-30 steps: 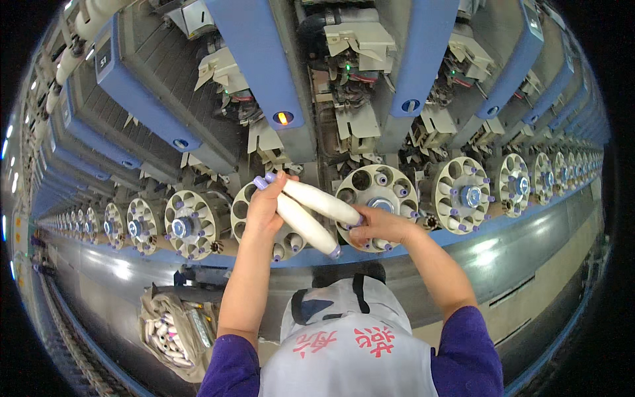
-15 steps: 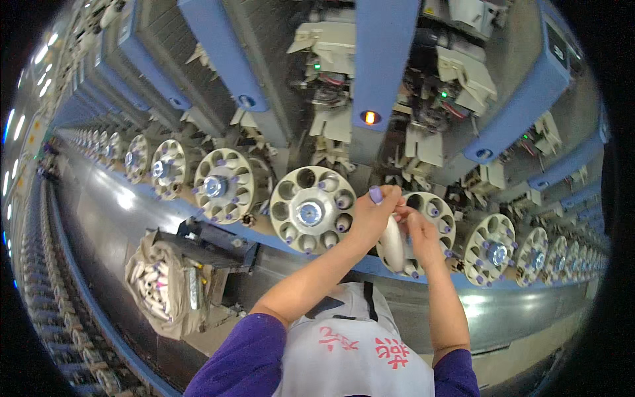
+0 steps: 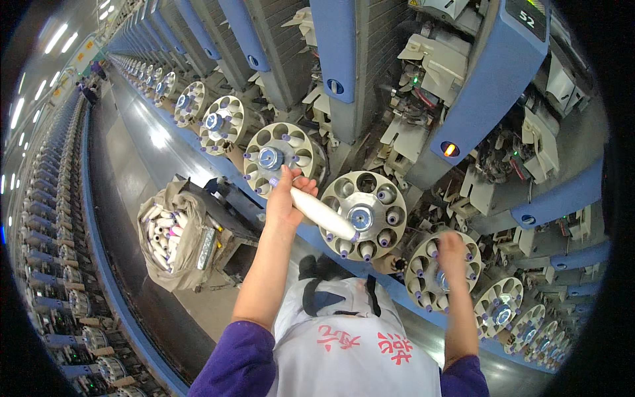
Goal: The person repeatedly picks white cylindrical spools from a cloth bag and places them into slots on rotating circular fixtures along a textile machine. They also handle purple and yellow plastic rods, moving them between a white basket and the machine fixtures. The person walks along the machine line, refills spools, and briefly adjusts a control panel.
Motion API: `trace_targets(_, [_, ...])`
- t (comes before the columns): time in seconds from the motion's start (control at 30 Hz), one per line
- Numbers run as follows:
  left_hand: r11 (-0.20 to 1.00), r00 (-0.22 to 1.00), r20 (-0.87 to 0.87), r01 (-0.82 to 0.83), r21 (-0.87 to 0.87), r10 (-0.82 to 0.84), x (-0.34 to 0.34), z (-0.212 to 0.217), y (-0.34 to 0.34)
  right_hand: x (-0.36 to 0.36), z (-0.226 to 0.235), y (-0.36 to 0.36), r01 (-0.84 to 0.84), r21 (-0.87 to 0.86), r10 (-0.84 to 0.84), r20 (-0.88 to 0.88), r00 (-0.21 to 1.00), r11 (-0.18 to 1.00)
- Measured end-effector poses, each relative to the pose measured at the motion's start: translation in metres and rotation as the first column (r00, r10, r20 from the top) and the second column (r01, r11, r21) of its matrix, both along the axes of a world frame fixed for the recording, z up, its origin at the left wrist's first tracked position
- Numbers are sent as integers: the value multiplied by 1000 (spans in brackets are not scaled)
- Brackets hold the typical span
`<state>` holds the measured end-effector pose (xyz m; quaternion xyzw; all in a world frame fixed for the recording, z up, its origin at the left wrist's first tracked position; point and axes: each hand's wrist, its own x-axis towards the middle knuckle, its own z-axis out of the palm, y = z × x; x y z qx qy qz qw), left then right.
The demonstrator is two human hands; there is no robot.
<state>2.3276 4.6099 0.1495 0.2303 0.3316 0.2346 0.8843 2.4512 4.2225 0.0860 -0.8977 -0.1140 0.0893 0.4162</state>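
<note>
In my left hand (image 3: 286, 202) lies a long white yarn bobbin (image 3: 324, 213) with purple tube ends. My fingers close round its upper end, and its other end slants down to the right. The lower tip overlaps a cream round bobbin magazine (image 3: 362, 198), whose pockets hold several purple-tipped bobbins around a blue hub. Further right, my right hand (image 3: 452, 255) is over another round magazine (image 3: 433, 281) with bobbins in its pockets. Motion smears its fingers, so whether they hold anything does not show.
A row of more magazines (image 3: 225, 126) runs along a blue-panelled winding machine (image 3: 486, 79), with a lit orange lamp (image 3: 450, 149). To my left stands a cloth sack (image 3: 185, 264) full of bobbins. Another machine row (image 3: 99, 298) lines the far left. People (image 3: 89, 89) are in the distance.
My hands, close together before, are now apart. The left has carried the bobbin leftward; the right has moved to the magazine on the right. The view has turned as well.
</note>
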Motion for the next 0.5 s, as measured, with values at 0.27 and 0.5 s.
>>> trace_targets(0.27, [854, 976, -202, 172, 491, -80, 47, -45, 31, -29, -11, 183, -265, -502, 413, 210, 886, 823])
trace_targets(0.5, [185, 867, -408, 468, 864, -286, 19, -78, 26, -35, 22, 190, -195, -423, 157, -122, 980, 885])
